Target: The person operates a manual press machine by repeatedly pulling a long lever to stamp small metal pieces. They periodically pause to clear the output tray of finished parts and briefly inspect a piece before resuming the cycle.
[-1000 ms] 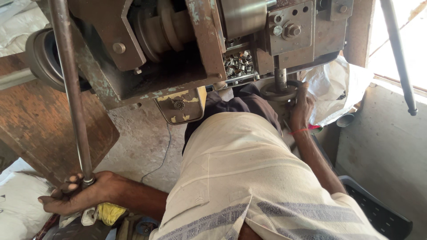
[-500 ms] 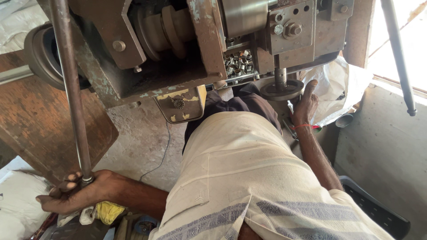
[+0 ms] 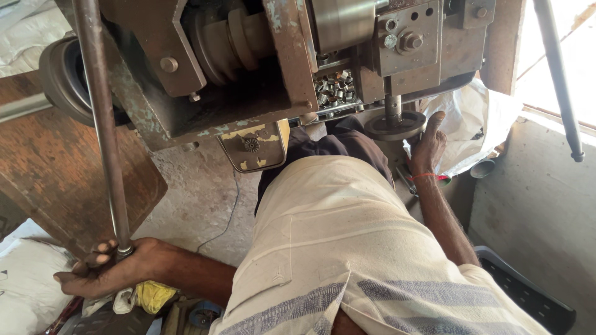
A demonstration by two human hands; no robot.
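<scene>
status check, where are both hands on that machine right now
Left hand gripped around bottom end of long steel lever rod. Right hand on round handwheel under machine head. Nothing between hands and controls.

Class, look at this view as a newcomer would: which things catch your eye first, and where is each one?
The big rusty metal machine fills the top of the view, with a tray of small shiny metal parts near its middle. At lower left the left hand grips the bottom end of a long steel lever. At right the right hand rests against a small round handwheel under the machine.
</scene>
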